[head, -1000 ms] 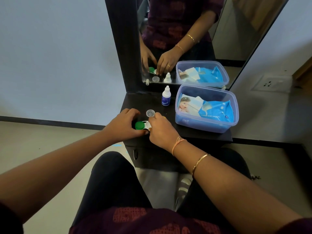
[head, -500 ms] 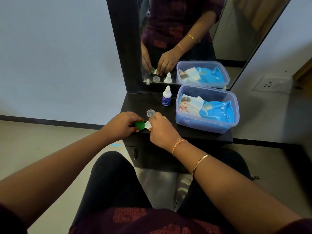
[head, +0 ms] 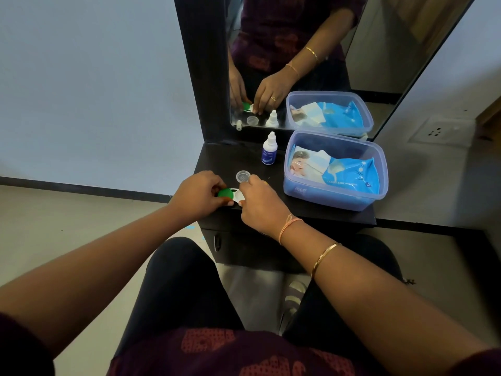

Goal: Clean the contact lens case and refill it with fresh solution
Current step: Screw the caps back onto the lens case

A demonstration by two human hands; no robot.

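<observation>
The white contact lens case point(head: 238, 196) lies near the front edge of the dark dresser top point(head: 222, 161). Its left well carries a green cap point(head: 225, 193), and my left hand point(head: 199, 194) grips that cap with its fingertips. My right hand point(head: 260, 204) pinches the case's right, uncovered end and steadies it. A clear loose cap point(head: 242, 176) lies on the top just behind my right fingers. The small white solution bottle point(head: 269, 149), blue-labelled and capped, stands upright further back by the mirror.
A clear plastic tub point(head: 336, 196) holding a blue wipes pack point(head: 349, 172) fills the right half of the dresser top. A tall mirror point(head: 298, 63) rises behind and repeats the scene. My legs sit below the front edge.
My left hand's fingers have shifted around the green cap, which now shows more fully. The right hand stays on the case's right end. Nothing else has moved.
</observation>
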